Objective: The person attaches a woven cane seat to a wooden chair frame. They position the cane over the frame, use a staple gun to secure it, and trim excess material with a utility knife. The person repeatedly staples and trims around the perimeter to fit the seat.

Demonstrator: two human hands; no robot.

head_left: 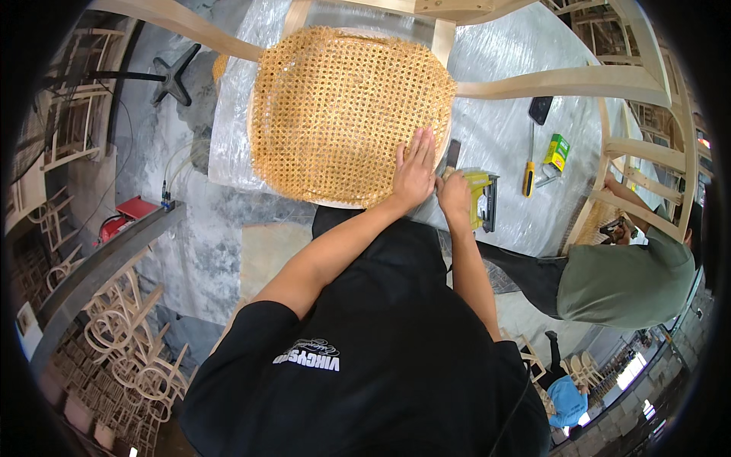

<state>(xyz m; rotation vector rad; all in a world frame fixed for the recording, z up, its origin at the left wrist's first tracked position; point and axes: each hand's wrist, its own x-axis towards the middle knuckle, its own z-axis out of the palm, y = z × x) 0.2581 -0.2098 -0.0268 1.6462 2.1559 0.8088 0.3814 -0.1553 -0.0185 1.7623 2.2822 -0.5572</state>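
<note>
A sheet of woven cane webbing (343, 114) with frayed edges lies over the rounded frame of a wooden chair on the table. My left hand (415, 174) presses flat on its lower right part, fingers stretched out. Just off the cane's right edge, my right hand (454, 194) is closed around the light handle of a tool with a dark flat blade (454, 152); its exact kind is hard to tell. Touching or close beside that hand rests a yellow-green staple gun (480, 199), partly hidden by the fingers.
Plastic film (502, 137) covers the table. On it lie a yellow-handled screwdriver (529, 177), a green and yellow box (557, 152) and a black phone (540, 110). At right, a co-worker in a green shirt (628, 282) handles another chair (647, 152). Chair frames (126, 335) are piled lower left.
</note>
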